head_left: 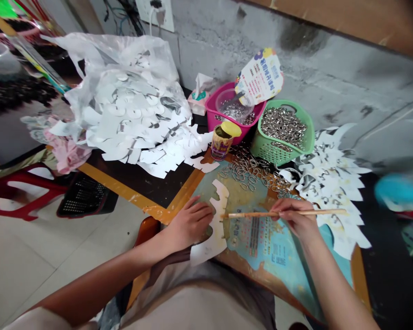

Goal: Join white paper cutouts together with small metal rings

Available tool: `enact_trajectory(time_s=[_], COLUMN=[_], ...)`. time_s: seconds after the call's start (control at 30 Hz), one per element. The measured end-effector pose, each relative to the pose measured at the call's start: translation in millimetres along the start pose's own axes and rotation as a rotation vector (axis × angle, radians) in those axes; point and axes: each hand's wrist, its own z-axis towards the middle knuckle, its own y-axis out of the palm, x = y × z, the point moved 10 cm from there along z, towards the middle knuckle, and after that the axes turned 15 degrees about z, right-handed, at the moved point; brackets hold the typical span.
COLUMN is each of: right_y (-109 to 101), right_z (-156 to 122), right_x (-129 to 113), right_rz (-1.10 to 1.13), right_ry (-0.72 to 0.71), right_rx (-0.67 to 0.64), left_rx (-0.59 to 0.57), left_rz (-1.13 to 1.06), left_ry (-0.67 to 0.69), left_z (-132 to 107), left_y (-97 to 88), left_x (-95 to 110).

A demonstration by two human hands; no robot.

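My left hand (190, 224) lies flat on a white scalloped paper cut-out (217, 229), pinning it to a printed blue-and-yellow sheet (261, 243). My right hand (291, 217) grips a thin wooden stick (258, 214), whose tip points left and reaches close to the cut-out. A small paper cup of glue or paste (222, 141) with a yellow lid stands beyond my hands. Loose metal rings (249, 172) lie in a heap on the table at the far edge of the sheet.
A green plastic basket of metal rings (282, 133) and a pink basket (215, 107) stand by the concrete wall. A plastic bag of paper cut-outs (124, 103) lies at left, with more cut-outs (333, 192) at right. A red stool (21, 195) stands on the tiled floor.
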Motion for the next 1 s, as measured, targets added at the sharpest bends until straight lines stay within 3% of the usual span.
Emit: enact_trajectory(time_s=[0.1, 0.23, 0.37, 0.5, 0.7, 0.87, 1.0], right_y=[-4.4, 5.3, -0.5, 6.1, -8.4, -3.8, 14.9], right_z=[-1.7, -2.6, -1.2, 1.7, 0.4, -4.3, -8.5], right_x=[-7.7, -5.9, -17.2, -11.8, -13.5, -14.1, -5.2], right_rz=[-0.025, -0.038, -0.05, -0.043, -0.113, -0.094, 0.005], right_ry=[-0.064, -0.028, -0.135, -0.102, -0.159, -0.148, -0.042], right_rx=[0.043, -0.045, 0.029, -0.031, 0.114, 0.048, -0.139], left_rx=[0.007, 0.016, 0.026, 0.004, -0.083, -0.032, -0.081], left_rz=[-0.007, -0.003, 0.01, 0.028, -0.049, -0.063, -0.081], left_ry=[0.006, 0.012, 0.021, 0.009, -0.037, 0.021, 0.016], left_z=[1.3, 1.3, -0.3, 0.9, -1.6, -16.2, -22.7], left_y=[-1.4, -1.9, -1.3, -1.2, -6.8, -12.7, -4.0], left_x=[1.0, 1.8, 2.7, 2.6, 5.7, 19.3, 21.5])
